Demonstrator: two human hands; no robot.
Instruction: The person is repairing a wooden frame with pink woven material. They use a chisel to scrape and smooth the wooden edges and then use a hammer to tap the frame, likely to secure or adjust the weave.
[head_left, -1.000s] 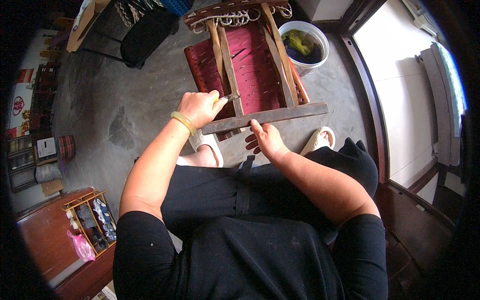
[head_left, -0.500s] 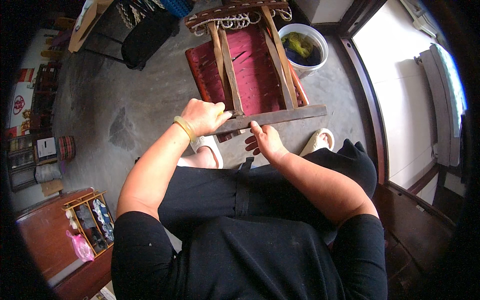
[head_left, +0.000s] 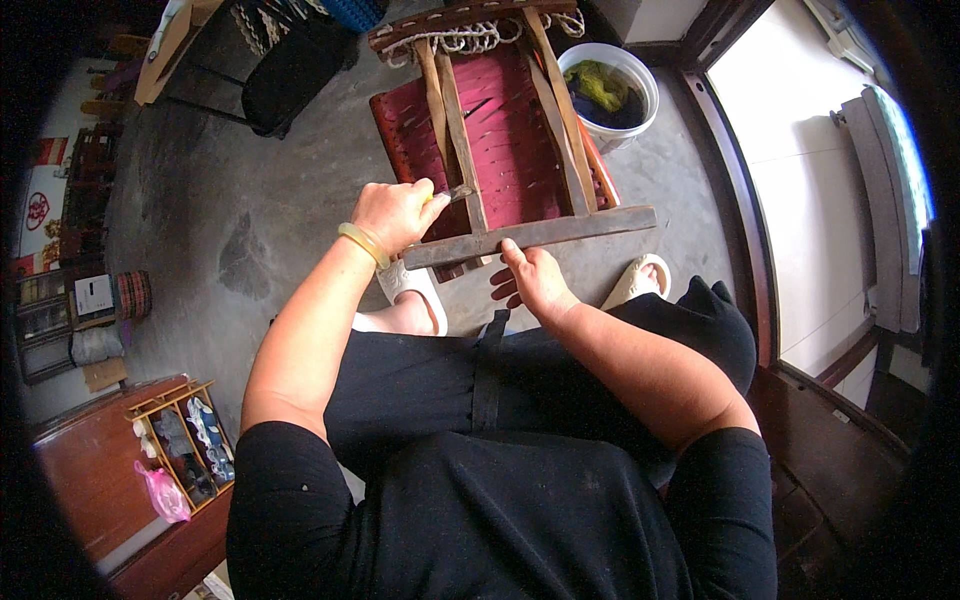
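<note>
A wooden frame lies before me, with a dark wooden bar (head_left: 575,232) across its near end and paired lighter wooden legs (head_left: 458,150) running away from it. My left hand (head_left: 398,212) is closed round a short hand tool (head_left: 457,193) with a yellow grip and a dark metal tip. Its exact kind is too small to tell. The tip is above the bar, by the left leg. On the bar's near edge rests the thumb of my right hand (head_left: 540,282); the fingers reach out below the bar, slightly apart. Under the frame is a dark red panel (head_left: 510,130) with small marks.
White cord (head_left: 470,42) is laced along the far bar. Right of the frame stands a white bucket (head_left: 648,95) holding yellow-green and dark material. A black folding chair (head_left: 295,85) is at the far left. My feet in pale sandals (head_left: 420,295) flank the near end.
My left hand has lifted the tool off the bar and moved up and slightly left. My right hand stays on the bar.
</note>
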